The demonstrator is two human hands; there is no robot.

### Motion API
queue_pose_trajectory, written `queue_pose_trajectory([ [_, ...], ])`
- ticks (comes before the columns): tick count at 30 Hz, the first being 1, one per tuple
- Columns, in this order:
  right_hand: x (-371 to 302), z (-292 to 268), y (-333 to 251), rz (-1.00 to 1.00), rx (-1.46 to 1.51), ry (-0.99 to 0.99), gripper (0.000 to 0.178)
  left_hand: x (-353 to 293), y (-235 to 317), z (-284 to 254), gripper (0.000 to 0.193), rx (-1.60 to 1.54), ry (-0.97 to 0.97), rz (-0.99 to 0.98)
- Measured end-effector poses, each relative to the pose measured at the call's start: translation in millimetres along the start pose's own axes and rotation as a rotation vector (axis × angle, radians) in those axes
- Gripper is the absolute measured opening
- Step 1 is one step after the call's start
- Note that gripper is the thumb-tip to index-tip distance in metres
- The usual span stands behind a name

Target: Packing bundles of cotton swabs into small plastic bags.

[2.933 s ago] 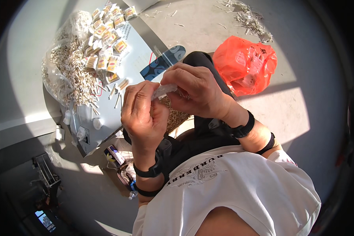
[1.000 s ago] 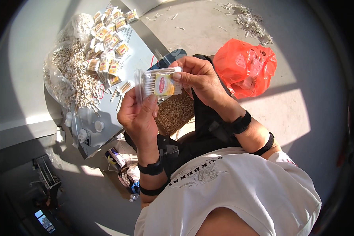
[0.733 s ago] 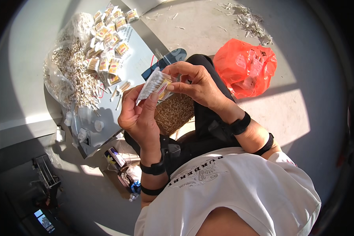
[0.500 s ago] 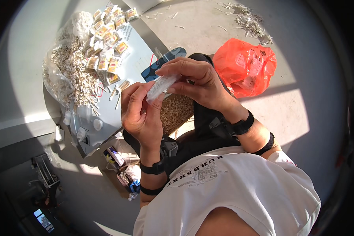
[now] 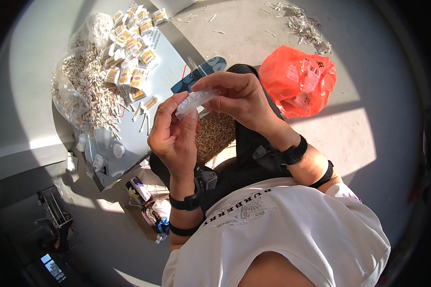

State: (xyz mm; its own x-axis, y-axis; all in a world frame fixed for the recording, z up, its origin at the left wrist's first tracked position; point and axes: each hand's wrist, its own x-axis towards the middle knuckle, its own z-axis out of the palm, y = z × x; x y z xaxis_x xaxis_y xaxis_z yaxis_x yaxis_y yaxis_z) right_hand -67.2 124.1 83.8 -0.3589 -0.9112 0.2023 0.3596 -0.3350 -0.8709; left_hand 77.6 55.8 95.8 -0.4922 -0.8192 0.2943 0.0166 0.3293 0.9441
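Observation:
Between my hands is a small clear plastic bag of cotton swabs (image 5: 192,99), its white tips bunched toward the top. My left hand (image 5: 173,129) is closed on the bag's near left end with thumb and fingers. From the right, my right hand (image 5: 242,98) pinches its other end. On the table to the left lies a heap of loose cotton swabs (image 5: 98,91) spilling from a large clear bag (image 5: 64,93). Beyond it are several filled small packets of swabs (image 5: 138,76). A few loose swabs (image 5: 150,103) lie on the table near my left hand.
A box of loose swab sticks (image 5: 215,136) stands below my hands, between my legs. To the right is a red plastic bag (image 5: 297,81). White scraps (image 5: 306,31) lie on the far floor. A carton of odds and ends (image 5: 155,210) sits at lower left, beside the table (image 5: 165,52).
The swab bag has turned slightly in my hands, so the white tips show more plainly. My left fingers have shifted a little on its end; both hands still hold it.

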Motion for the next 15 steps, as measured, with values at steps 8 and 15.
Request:
queue_pose_trajectory([
  [8,-0.4,2.0,3.1,0.057,-0.072,0.044,0.015,3.3,-1.4,3.8,0.021,-0.069,0.02,-0.028],
  [15,2.2,2.4,6.5,0.06,-0.094,0.063,0.012,6.0,-4.5,1.6,0.021,-0.08,-0.007,-0.085],
])
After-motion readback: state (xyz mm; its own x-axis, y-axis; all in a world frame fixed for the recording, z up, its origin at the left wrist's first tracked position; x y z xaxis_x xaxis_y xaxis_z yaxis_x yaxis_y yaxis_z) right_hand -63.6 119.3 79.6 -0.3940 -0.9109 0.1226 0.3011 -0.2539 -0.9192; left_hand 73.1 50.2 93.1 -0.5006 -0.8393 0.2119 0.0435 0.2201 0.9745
